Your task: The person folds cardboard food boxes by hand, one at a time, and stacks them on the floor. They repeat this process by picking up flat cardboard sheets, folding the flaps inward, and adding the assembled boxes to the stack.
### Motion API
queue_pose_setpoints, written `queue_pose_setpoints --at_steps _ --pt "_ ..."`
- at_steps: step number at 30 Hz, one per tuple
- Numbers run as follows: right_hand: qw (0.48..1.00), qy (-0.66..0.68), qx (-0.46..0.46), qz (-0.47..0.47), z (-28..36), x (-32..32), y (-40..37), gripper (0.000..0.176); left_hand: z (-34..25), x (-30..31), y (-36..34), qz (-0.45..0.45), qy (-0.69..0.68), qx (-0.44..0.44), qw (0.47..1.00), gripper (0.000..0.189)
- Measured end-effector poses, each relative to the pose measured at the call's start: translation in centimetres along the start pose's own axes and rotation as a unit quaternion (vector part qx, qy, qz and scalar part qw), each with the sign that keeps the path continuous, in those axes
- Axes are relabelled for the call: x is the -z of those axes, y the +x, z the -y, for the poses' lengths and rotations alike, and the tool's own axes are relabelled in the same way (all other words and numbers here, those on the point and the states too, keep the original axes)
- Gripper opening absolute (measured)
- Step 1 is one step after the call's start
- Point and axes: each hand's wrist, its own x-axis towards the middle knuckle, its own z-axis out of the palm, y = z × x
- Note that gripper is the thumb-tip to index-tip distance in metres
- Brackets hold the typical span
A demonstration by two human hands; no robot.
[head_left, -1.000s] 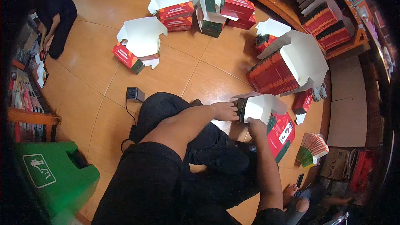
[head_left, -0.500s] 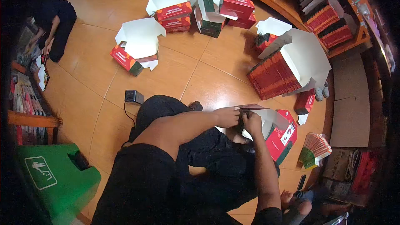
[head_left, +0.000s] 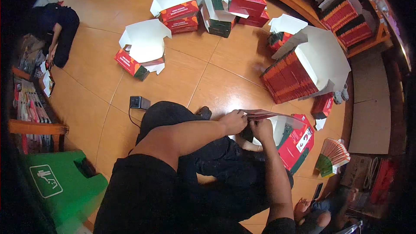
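My left hand (head_left: 234,121) is closed on the near-left corner of a thin dark red card (head_left: 271,114) over my lap. My right hand (head_left: 261,130) pinches the same card from below, close beside the left. Under and to the right of the card lies an open red and green box (head_left: 297,143) with a white inside, partly hidden by the card and my right hand. A tall stack of nested red boxes (head_left: 289,77) with raised white flaps stands beyond it.
Open red boxes (head_left: 180,23) stand on the tiled floor ahead. A small black device (head_left: 139,102) with a cable is left of my knee. A green plastic object (head_left: 65,182) lies at left. Fanned cards (head_left: 333,157) lie at right. Other people sit at upper left and lower right.
The red card shows wider and flatter over the box, with both hands still at its left end. The view has shifted slightly.
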Motion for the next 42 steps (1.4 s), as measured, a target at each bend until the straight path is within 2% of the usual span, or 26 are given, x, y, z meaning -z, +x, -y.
queue_pose_setpoints --at_steps 8,11,13,15,16,18,19,22,27,30,32,33,34,36,37,38,40,41,42 --pt "1.0 -0.007 0.005 0.02 0.0 0.1 0.2 0.029 0.0 0.1 0.1 -0.009 -0.026 0.021 0.999 0.024" --pt "0.999 0.001 0.009 0.032 0.0 0.2 0.1 0.029 0.0 0.3 0.2 0.003 -0.033 0.033 0.999 0.026" --pt "0.999 -0.002 0.016 0.045 -0.7 -0.7 0.3 0.031 0.1 0.6 0.3 0.047 -0.052 0.048 0.996 0.03" --pt "0.995 0.037 0.092 -0.003 -0.9 -1.3 0.2 0.031 0.3 0.8 0.0 0.044 -0.048 0.041 0.997 0.033" --pt "0.995 0.038 0.093 -0.004 -0.6 -1.1 0.1 0.031 0.3 0.9 -0.1 0.041 -0.047 0.034 0.998 0.036" --pt "0.996 0.009 -0.024 0.088 0.7 -0.8 -0.4 0.034 0.3 0.1 0.1 0.049 -0.044 0.036 0.997 0.038" --pt "0.996 -0.006 -0.047 0.081 1.0 -1.1 -0.3 0.035 0.4 -0.4 0.3 0.058 -0.042 0.038 0.997 0.039" --pt "0.996 -0.007 -0.027 0.085 0.4 -1.0 -0.1 0.033 0.6 -1.2 0.4 0.024 -0.085 0.024 0.996 0.036" --pt "0.997 0.043 -0.026 0.052 1.0 2.1 -0.3 0.034 1.2 -1.3 0.4 0.042 -0.115 0.055 0.991 0.03" --pt "0.993 0.117 0.004 -0.013 1.4 6.2 -0.9 0.033 1.8 -1.6 0.2 0.057 -0.132 0.004 0.99 0.025" --pt "0.978 0.197 -0.058 -0.044 0.8 8.7 -1.8 0.033 1.8 -2.8 0.4 0.025 -0.128 -0.036 0.991 0.021" --pt "0.96 0.255 -0.096 -0.064 1.4 10.8 -2.9 0.034 1.8 -1.6 0.5 0.045 -0.162 0.009 0.986 0.018" --pt "0.936 0.314 -0.133 -0.085 1.8 12.6 -4.1 0.037 2.0 -0.5 0.8 0.045 -0.154 0.007 0.987 0.018" --pt "0.869 0.46 -0.12 -0.138 0.6 14.0 -5.6 0.042 2.9 1.3 1.6 0.118 -0.173 0.082 0.974 0.018" --pt "0.854 0.471 -0.135 -0.175 0.8 14.8 -6.4 0.047 3.7 1.1 1.4 0.049 -0.113 0.05 0.991 0.017" --pt "0.876 0.408 -0.171 -0.19 0.2 15.3 -6.9 0.041 4.4 0.9 1.2 0.052 -0.1 0.045 0.993 0.017" --pt "0.903 0.363 -0.17 -0.157 -1.7 14.7 -7.0 0.031 5.3 2.8 0.5 0.055 -0.118 0.146 0.981 0.017" --pt "0.894 0.378 -0.172 -0.167 -2.1 14.0 -6.5 0.031 5.6 4.2 0.0 0.067 -0.126 0.202 0.969 0.015" --pt "0.943 0.286 -0.101 -0.136 -2.3 13.2 -5.5 0.031 6.0 5.9 -0.3 0.077 -0.108 0.193 0.972 0.015"
